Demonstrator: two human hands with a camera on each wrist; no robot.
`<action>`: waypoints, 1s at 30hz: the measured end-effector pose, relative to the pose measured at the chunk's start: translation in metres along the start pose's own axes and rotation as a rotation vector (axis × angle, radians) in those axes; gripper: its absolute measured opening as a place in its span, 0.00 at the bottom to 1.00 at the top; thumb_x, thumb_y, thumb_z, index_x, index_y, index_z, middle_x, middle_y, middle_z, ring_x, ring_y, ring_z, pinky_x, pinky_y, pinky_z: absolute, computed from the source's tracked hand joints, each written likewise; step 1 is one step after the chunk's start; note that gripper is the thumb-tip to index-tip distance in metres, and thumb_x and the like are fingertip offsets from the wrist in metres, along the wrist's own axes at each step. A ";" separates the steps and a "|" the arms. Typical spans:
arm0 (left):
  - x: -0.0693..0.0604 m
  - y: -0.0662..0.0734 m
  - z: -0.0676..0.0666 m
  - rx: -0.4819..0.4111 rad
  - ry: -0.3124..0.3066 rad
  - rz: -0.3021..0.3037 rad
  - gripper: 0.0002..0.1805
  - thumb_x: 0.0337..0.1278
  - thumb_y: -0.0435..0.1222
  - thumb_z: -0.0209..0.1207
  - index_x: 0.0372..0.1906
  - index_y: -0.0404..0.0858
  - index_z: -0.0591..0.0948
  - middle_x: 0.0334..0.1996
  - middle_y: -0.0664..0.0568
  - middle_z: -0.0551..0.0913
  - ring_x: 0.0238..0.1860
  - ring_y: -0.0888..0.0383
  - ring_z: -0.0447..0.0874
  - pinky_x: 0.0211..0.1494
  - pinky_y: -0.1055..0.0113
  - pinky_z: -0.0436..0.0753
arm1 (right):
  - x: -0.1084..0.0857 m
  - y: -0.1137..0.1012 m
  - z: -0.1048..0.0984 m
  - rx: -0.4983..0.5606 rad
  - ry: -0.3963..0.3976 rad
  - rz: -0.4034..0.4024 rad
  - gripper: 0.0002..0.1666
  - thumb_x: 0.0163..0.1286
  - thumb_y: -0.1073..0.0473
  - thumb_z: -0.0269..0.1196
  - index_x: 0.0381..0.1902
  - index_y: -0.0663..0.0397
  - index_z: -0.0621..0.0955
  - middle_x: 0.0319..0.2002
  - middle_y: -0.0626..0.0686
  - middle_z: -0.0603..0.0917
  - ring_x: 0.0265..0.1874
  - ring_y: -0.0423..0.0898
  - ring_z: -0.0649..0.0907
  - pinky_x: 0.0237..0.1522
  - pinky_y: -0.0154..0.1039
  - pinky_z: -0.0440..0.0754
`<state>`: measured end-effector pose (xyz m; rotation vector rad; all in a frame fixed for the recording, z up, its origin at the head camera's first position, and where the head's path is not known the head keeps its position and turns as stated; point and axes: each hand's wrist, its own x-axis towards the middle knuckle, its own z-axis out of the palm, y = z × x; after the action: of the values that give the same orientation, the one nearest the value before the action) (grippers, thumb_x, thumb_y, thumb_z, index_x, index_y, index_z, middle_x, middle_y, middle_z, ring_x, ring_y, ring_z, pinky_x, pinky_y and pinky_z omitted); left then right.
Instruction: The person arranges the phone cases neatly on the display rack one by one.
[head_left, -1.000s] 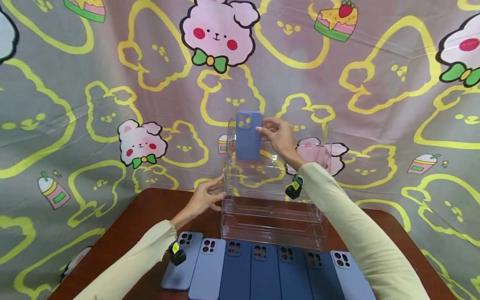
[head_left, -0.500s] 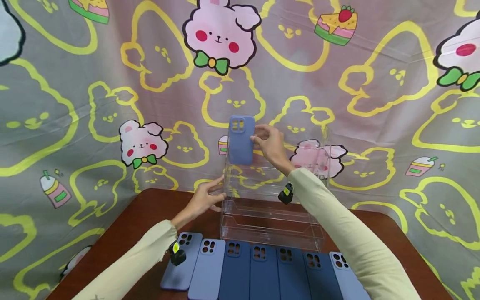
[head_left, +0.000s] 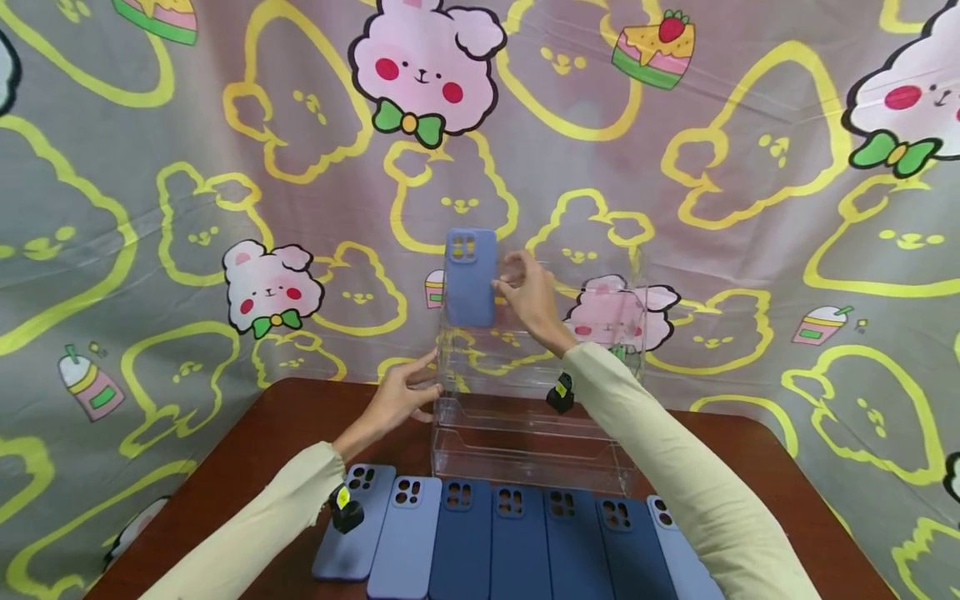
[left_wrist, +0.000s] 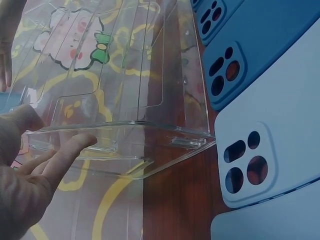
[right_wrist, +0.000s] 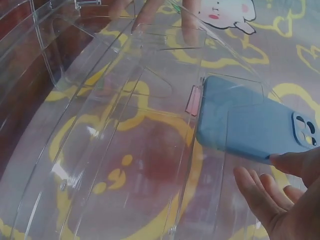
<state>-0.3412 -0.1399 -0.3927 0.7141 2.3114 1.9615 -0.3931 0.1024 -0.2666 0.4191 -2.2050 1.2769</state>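
Observation:
A light blue phone case [head_left: 471,287] stands upright at the left end of the top tier of a clear stepped rack [head_left: 528,462]. Its camera cutouts are at the top. My right hand [head_left: 529,298] is just right of it. In the right wrist view the thumb of this hand [right_wrist: 290,192] touches the edge of the case [right_wrist: 242,120], while the other fingers stand apart from it. At the rack's left side is my left hand [head_left: 393,402]; the left wrist view shows this hand [left_wrist: 37,167] with spread fingers against the clear side wall [left_wrist: 125,132].
In front of the rack several phone cases lie in a row on the brown table [head_left: 300,417], among them a grey-blue one [head_left: 352,533], a pale one [head_left: 405,542] and dark blue ones [head_left: 521,546]. A patterned cloth [head_left: 585,167] hangs behind.
The light blue case has moved left and down onto the rack's left end. My right hand followed it left, and its fingers have loosened from the case. My left hand stays at the rack's side.

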 end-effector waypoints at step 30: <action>0.002 0.005 -0.009 -0.102 -0.069 -0.084 0.41 0.74 0.29 0.59 0.85 0.43 0.55 0.75 0.23 0.61 0.66 0.26 0.75 0.47 0.43 0.92 | -0.053 0.036 -0.092 0.060 -0.238 0.064 0.18 0.74 0.66 0.65 0.58 0.69 0.78 0.49 0.69 0.85 0.38 0.49 0.88 0.33 0.38 0.93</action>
<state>-0.3441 -0.1475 -0.3856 0.6541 2.1487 1.9692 -0.3415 0.1994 -0.2872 0.5526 -2.3976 1.3925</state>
